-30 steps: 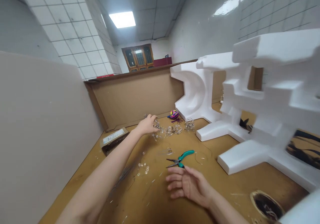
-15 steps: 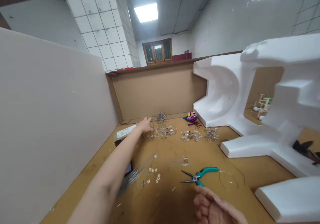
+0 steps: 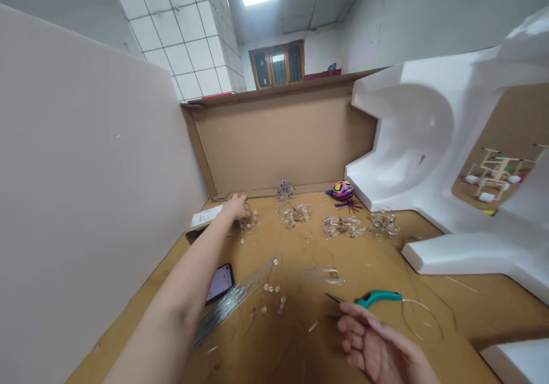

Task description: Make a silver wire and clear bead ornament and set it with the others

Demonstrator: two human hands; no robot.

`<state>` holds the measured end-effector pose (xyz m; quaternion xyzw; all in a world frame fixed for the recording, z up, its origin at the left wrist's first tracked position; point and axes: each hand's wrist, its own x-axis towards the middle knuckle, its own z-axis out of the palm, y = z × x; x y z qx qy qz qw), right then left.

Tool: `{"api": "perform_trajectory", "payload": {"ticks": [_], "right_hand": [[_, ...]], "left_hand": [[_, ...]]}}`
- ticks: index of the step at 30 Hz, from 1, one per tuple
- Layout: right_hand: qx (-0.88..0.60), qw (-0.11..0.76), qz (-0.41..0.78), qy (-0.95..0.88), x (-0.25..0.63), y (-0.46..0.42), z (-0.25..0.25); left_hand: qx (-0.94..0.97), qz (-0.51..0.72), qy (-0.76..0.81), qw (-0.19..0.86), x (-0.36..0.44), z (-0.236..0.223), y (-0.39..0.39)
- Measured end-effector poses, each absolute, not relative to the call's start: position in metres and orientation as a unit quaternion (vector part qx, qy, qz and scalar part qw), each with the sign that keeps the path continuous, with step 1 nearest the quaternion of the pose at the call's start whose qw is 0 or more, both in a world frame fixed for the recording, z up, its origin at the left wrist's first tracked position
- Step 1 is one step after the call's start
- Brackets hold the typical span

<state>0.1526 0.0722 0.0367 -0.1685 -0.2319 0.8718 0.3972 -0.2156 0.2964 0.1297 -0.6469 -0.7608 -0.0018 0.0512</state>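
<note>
At the back left of the table, my left hand (image 3: pixel 237 206) has its fingers down on a tangled piece of clear beads and wire (image 3: pixel 250 219). Its fingertips are partly hidden there. My right hand (image 3: pixel 371 341) is at the front right, palm showing, fingers loosely curled and nothing in them. Just behind it, and partly covered by it, lie needle-nose pliers (image 3: pixel 381 296) with teal handles. Further beaded wire pieces stand along the back: one dark (image 3: pixel 285 190), one in the middle (image 3: pixel 295 215), a wide one (image 3: pixel 343 226) and one at right (image 3: pixel 384 223).
A bundle of straight wires (image 3: pixel 231 301) lies beside a phone (image 3: pixel 221 283). Loose clear beads (image 3: pixel 271 288) and short wires (image 3: pixel 323 274) are in the middle. A small box (image 3: pixel 206 217), a colourful ball-shaped item (image 3: pixel 342 190), white foam (image 3: pixel 446 250) and a cardboard wall (image 3: pixel 278 138) surround the area.
My left hand has moved left, and the beaded wire piece under it has shifted left, away from its neighbour. My right hand now overlaps the pliers. The view has tilted down slightly.
</note>
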Motion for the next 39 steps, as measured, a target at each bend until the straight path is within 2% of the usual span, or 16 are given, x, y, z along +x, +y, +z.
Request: {"api": "perform_trajectory", "payload": {"ticks": [5,13,17,24,30,39], "right_hand": [[-0.192,0.398,0.866,-0.232,0.152,0.071,0.037],[-0.203,0.403,0.861,-0.235,0.152,0.072,0.036],[-0.206,0.407,0.857,-0.24,0.153,0.072,0.035],[-0.208,0.403,0.856,-0.249,0.153,0.071,0.035],[-0.216,0.404,0.851,-0.256,0.152,0.07,0.034],[-0.208,0.411,0.845,-0.27,0.15,0.067,0.031]], "left_hand": [[-0.643,0.005,-0.763,0.066,-0.221,0.121,0.296],[-0.699,0.007,-0.715,0.014,-0.202,0.11,0.313],[-0.696,-0.022,-0.718,0.01,-0.207,0.118,0.316],[-0.685,-0.108,-0.717,0.068,-0.228,0.138,0.307],[-0.673,-0.115,-0.727,0.071,-0.237,0.144,0.286],[-0.676,-0.079,-0.732,0.035,-0.199,0.113,0.272]]}}
